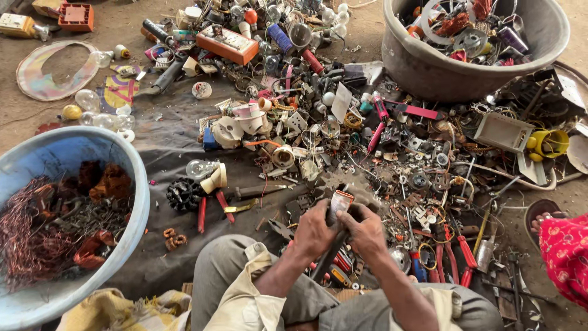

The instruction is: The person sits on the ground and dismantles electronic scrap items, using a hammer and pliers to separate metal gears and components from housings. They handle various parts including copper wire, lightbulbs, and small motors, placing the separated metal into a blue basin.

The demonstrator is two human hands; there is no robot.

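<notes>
Copper wire (27, 230), reddish and tangled, fills the left part of a blue tub (131, 178) at the lower left of the head view, with dark scrap beside it in the same tub. At the bottom centre the person sits on the floor, both hands meeting over a small orange-and-white part (340, 202). The left hand (313, 230) has its fingers closed round the lower end of the part; the right hand (366, 232) is clenched just beside it, fingers wrapped on the same piece and on a dark rod (329, 254) that slants down between the knees. The part stands nearly upright, its top clear of both hands.

Ahead of the hands a dark cloth (165, 138) carries a wide heap of scrap: bulbs, sockets, switches, wires. Red-handled pliers (211, 211) lie left of the hands, near a black toothed wheel (184, 195) and a clear bulb (199, 168). More red-handled tools (456, 257) lie to the right. A grey basin (429, 67) of scrap sits at the upper right. A red patterned sleeve (566, 257) of another person shows at the right edge.
</notes>
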